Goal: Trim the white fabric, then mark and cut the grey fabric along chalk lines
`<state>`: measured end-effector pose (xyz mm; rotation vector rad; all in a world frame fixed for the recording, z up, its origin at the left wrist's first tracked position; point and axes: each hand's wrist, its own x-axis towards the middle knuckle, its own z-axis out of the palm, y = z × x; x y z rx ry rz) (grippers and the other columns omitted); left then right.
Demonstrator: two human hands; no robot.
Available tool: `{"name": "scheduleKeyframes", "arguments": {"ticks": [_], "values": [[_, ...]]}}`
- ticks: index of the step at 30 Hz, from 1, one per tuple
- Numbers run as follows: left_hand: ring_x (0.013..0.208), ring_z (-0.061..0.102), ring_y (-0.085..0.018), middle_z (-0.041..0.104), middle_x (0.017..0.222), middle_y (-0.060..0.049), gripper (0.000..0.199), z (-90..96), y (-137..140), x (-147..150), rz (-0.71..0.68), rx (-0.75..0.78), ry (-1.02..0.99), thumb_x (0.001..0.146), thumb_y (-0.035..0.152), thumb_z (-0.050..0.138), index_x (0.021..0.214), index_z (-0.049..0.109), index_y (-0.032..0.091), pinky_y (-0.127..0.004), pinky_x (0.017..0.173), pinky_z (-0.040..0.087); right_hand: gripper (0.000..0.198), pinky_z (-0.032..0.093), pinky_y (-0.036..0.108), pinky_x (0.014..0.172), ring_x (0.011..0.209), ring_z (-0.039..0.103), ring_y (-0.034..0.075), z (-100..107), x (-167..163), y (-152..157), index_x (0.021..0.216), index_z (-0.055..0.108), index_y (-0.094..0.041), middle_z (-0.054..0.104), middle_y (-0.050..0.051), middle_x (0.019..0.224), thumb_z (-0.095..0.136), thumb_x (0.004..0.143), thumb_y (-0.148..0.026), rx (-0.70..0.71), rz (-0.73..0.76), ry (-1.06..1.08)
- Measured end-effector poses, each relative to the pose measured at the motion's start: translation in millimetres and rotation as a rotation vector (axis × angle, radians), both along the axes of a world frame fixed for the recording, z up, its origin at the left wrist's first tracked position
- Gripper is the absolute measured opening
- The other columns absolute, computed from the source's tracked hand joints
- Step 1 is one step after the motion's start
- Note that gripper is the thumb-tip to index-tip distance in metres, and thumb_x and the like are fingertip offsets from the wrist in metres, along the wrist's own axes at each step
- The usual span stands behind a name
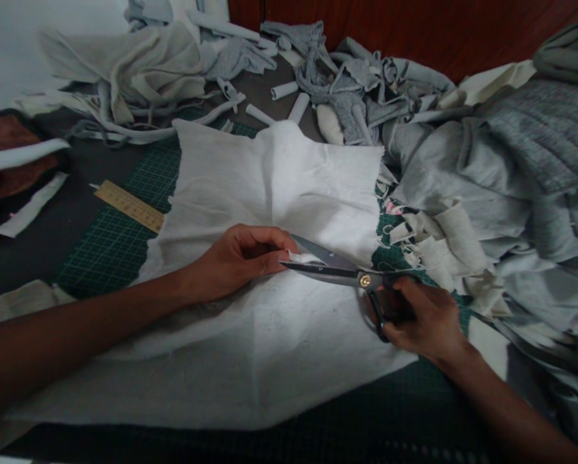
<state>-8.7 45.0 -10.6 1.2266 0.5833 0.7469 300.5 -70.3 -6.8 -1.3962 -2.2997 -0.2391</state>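
A large piece of white cloth (211, 361) with frayed edges lies spread before me. My left hand (245, 254) pinches a small fold of it between thumb and fingers, near the middle. In my right hand (424, 316) is a pair of scissors (365, 281) with black handles and a brass-coloured pivot. Their blades are parted and point left, with a bit of the raised fold between them. The blade tips reach close to my left fingertips. Whether the cloth is cut there, I cannot tell.
Beneath the cloth lies a green cutting mat (100, 245), with a wooden ruler (129, 205) at the left. Grey fabric (462, 174) is heaped on the right, beside beige scraps (448, 241). More grey cloth (134, 71) and rolled strips lie at the back.
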Motion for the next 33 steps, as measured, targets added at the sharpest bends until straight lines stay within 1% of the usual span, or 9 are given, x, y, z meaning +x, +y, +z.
{"name": "scheduleKeyframes", "arguments": {"ticks": [2, 4, 7, 10, 14, 18, 21, 28, 33], "values": [[0.082, 0.069, -0.015, 0.076, 0.096, -0.005, 0.028, -0.2, -0.6, -1.0, -0.009, -0.006, 0.007, 0.083, 0.049, 0.088, 0.091, 0.083, 0.022, -0.022, 0.071, 0.055, 0.003, 0.038, 0.025, 0.044, 0.043, 0.051, 0.013, -0.6, 0.4, 0.1, 0.084, 0.06, -0.022, 0.058, -0.005, 0.055, 0.057, 0.084, -0.023, 0.003, 0.008, -0.009], [0.082, 0.07, -0.015, 0.077, 0.097, -0.005, 0.026, 0.9, -1.1, -1.9, -0.016, -0.009, -0.006, 0.083, 0.047, 0.089, 0.092, 0.083, 0.023, -0.022, 0.071, 0.055, 0.003, 0.038, 0.025, 0.044, 0.042, 0.051, 0.013, -0.8, 0.9, 0.2, 0.085, 0.059, -0.022, 0.059, -0.005, 0.055, 0.058, 0.085, -0.024, 0.014, 0.014, -0.024], [0.079, 0.07, -0.014, 0.076, 0.091, -0.004, 0.024, 3.8, -1.7, -2.1, -0.014, 0.004, -0.027, 0.081, 0.045, 0.091, 0.086, 0.082, 0.022, -0.022, 0.07, 0.056, 0.003, 0.04, 0.025, 0.045, 0.043, 0.051, 0.013, -1.0, 1.2, -0.1, 0.087, 0.059, -0.022, 0.06, -0.005, 0.056, 0.059, 0.085, -0.024, 0.026, 0.019, -0.032], [0.075, 0.069, -0.014, 0.075, 0.085, -0.004, 0.027, 5.2, -2.0, -1.7, 0.005, 0.009, -0.047, 0.078, 0.045, 0.094, 0.081, 0.081, 0.021, -0.023, 0.068, 0.057, 0.006, 0.04, 0.026, 0.046, 0.045, 0.052, 0.014, -1.0, 0.5, -0.7, 0.088, 0.06, -0.022, 0.06, -0.004, 0.057, 0.058, 0.082, -0.022, 0.017, 0.002, -0.032], [0.076, 0.069, -0.015, 0.076, 0.086, -0.005, 0.029, 4.0, -1.8, -1.1, 0.037, 0.001, -0.051, 0.075, 0.045, 0.096, 0.078, 0.08, 0.021, -0.025, 0.068, 0.057, 0.009, 0.038, 0.027, 0.048, 0.047, 0.051, 0.014, 0.3, -0.7, -1.2, 0.085, 0.061, -0.023, 0.059, -0.004, 0.057, 0.055, 0.08, -0.018, 0.014, 0.012, -0.023], [0.066, 0.061, -0.012, 0.068, 0.074, -0.003, 0.032, 3.1, -1.3, -0.4, -0.004, 0.006, -0.079, 0.08, 0.043, 0.092, 0.071, 0.076, 0.017, -0.021, 0.061, 0.051, 0.01, 0.036, 0.028, 0.048, 0.047, 0.051, 0.014, 0.8, -0.3, -2.7, 0.079, 0.06, -0.023, 0.058, -0.004, 0.056, 0.054, 0.084, -0.017, -0.003, 0.01, -0.047], [0.063, 0.055, -0.011, 0.06, 0.067, 0.0, 0.035, 4.2, -1.2, 0.4, -0.013, 0.004, -0.1, 0.08, 0.041, 0.092, 0.066, 0.071, 0.017, -0.021, 0.057, 0.047, 0.014, 0.033, 0.028, 0.047, 0.045, 0.049, 0.014, 0.6, -0.2, -3.8, 0.077, 0.059, -0.023, 0.056, -0.004, 0.054, 0.054, 0.089, -0.018, -0.006, 0.005, -0.062], [0.066, 0.056, -0.01, 0.063, 0.07, 0.0, 0.029, 4.6, -1.9, 1.1, -0.011, -0.026, -0.137, 0.079, 0.041, 0.093, 0.073, 0.076, 0.019, -0.02, 0.06, 0.046, 0.025, 0.034, 0.028, 0.047, 0.044, 0.051, 0.012, 6.4, -4.8, -0.8, 0.076, 0.057, -0.023, 0.059, -0.005, 0.055, 0.051, 0.1, -0.018, 0.026, 0.043, -0.078], [0.068, 0.058, -0.01, 0.066, 0.074, -0.001, 0.023, 1.6, -0.6, 0.3, -0.028, -0.017, -0.162, 0.081, 0.038, 0.093, 0.079, 0.079, 0.019, -0.019, 0.062, 0.047, 0.025, 0.035, 0.027, 0.048, 0.044, 0.05, 0.012, 8.3, -5.6, -0.5, 0.077, 0.058, -0.023, 0.059, -0.005, 0.055, 0.051, 0.099, -0.015, 0.027, 0.053, -0.097]]}}
